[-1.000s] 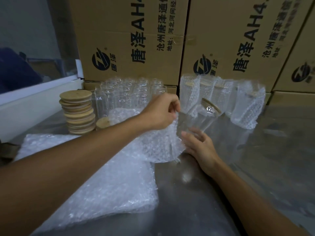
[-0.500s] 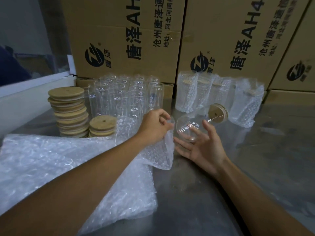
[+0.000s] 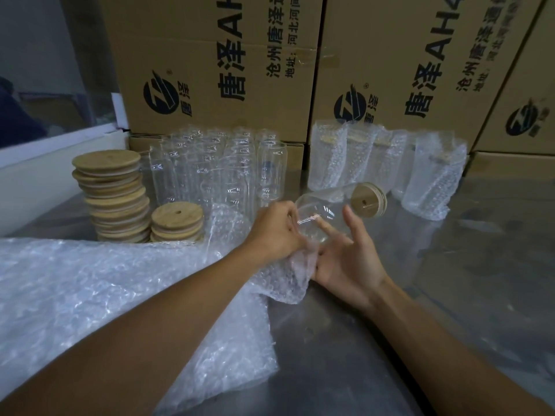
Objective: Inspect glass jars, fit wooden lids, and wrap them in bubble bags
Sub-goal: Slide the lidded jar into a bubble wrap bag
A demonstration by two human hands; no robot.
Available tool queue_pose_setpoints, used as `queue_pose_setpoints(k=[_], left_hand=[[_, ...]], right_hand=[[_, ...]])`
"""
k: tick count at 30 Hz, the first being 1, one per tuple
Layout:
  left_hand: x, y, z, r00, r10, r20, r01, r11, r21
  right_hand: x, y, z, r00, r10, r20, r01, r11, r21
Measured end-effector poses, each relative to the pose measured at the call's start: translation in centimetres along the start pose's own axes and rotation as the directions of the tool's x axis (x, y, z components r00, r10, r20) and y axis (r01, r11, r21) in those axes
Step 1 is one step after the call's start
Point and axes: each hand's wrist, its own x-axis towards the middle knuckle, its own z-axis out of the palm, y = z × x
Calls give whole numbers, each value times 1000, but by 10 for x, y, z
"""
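Note:
A clear glass jar (image 3: 327, 205) with a wooden lid (image 3: 368, 201) lies on its side above the table, lid end pointing back and right. My right hand (image 3: 348, 259) is under it, palm up, fingers straight and spread, carrying it. My left hand (image 3: 274, 232) pinches the top edge of a bubble bag (image 3: 288, 277), right beside the jar's base. The bag hangs down from that hand onto the table. Whether the jar's base is inside the bag's mouth is unclear.
A pile of bubble bags (image 3: 105, 295) lies at front left on the steel table (image 3: 450, 280). Behind are a tall stack of wooden lids (image 3: 111, 193), a short stack (image 3: 177, 217), several empty jars (image 3: 216, 172) and several wrapped jars (image 3: 384, 160). Cardboard boxes (image 3: 210, 70) wall off the back.
My right hand turned palm up and lifted the lidded jar off the table. My left hand came down with the bag, and the jar's base now sits close against it.

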Motion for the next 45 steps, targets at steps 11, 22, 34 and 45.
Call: queue_pose_setpoints(k=[11, 22, 34, 45], left_hand=[[2, -3, -9, 994, -88, -66, 82, 993, -84], [7, 16, -20, 955, 61, -289, -113, 979, -167], [8, 14, -20, 972, 135, -190, -162, 977, -136], [5, 15, -23, 960, 218, -176, -232, 971, -59]], right_hand=[[0, -1, -14, 986, -96, -139, 80, 990, -118], [5, -1, -13, 849, -490, -200, 259, 715, -649], [4, 5, -19, 838, -541, 72, 231, 233, -945], [0, 2, -15, 826, -559, 64, 278, 307, -910]])
